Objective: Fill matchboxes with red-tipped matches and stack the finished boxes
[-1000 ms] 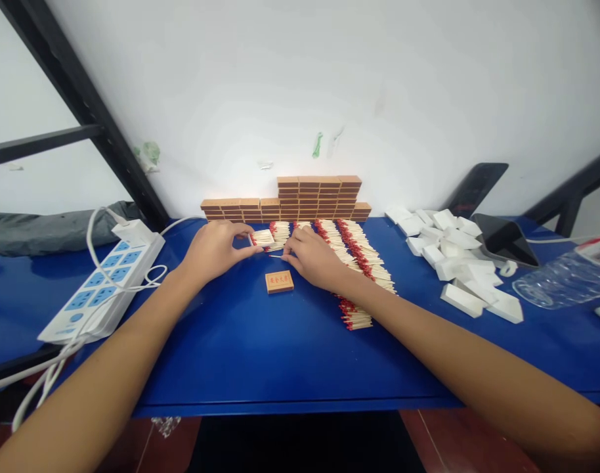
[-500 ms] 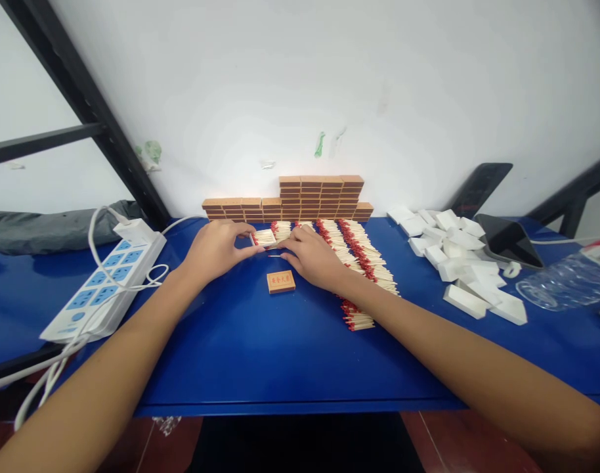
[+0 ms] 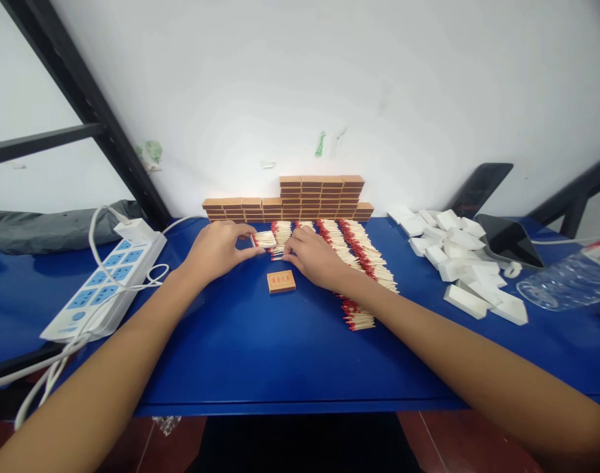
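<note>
My left hand (image 3: 221, 253) grips a white matchbox tray (image 3: 264, 240) at its left end, thumb in front and fingers behind. Red-headed matches lie inside the tray. Just right of it is the leftmost row of loose matches (image 3: 281, 230). My right hand (image 3: 312, 256) is closed at the tail ends of that row, its thumb and fingers pinching at matches there; how many is hidden. A closed orange matchbox sleeve (image 3: 281, 281) with red characters lies flat in front of both hands. More matches (image 3: 362, 246) lie in long rows, partly under my right wrist and forearm.
Stacked matchboxes (image 3: 320, 197) stand against the wall. On the right are a pile of white trays (image 3: 457, 249), a black phone-like slab (image 3: 482, 187), a dark open holder (image 3: 509, 242) and a clear plastic bottle (image 3: 566, 279). A power strip (image 3: 107, 282) with white cables is at left.
My right hand has drawn back slightly toward me and right from the tray, uncovering more of the leftmost match row. My left hand and the tray have barely moved.
</note>
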Action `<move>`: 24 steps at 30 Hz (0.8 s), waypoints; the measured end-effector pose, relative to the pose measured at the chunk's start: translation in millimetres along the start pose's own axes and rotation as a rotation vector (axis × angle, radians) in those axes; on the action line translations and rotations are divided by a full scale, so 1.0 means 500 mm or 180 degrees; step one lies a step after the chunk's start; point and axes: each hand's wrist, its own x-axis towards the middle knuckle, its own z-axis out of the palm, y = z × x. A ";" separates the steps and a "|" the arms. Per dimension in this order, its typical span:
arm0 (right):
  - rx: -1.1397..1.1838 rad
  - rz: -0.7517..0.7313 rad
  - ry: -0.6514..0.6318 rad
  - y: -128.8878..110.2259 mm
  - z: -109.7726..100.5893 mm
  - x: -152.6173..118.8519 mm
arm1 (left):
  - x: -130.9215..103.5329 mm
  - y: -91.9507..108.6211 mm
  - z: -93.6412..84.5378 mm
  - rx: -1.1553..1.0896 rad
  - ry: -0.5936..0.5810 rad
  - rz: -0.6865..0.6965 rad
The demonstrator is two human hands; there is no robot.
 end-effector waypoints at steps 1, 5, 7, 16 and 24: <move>0.0002 -0.0015 0.0010 0.001 -0.003 -0.001 | 0.000 0.000 0.000 0.0012 -0.0014 0.0009; -0.0025 -0.0034 0.0275 0.008 -0.025 -0.005 | 0.000 0.003 0.004 0.0006 -0.0066 0.0052; -0.0043 -0.0031 0.0480 0.008 -0.035 -0.005 | -0.002 0.008 0.009 -0.0047 -0.0079 0.0110; -0.0130 -0.0077 0.0483 -0.019 -0.034 -0.007 | -0.009 0.034 0.031 -0.0467 0.0094 0.0451; 0.0169 -0.0103 0.0622 0.003 -0.034 -0.009 | -0.004 0.021 0.009 -0.0287 0.0093 0.0146</move>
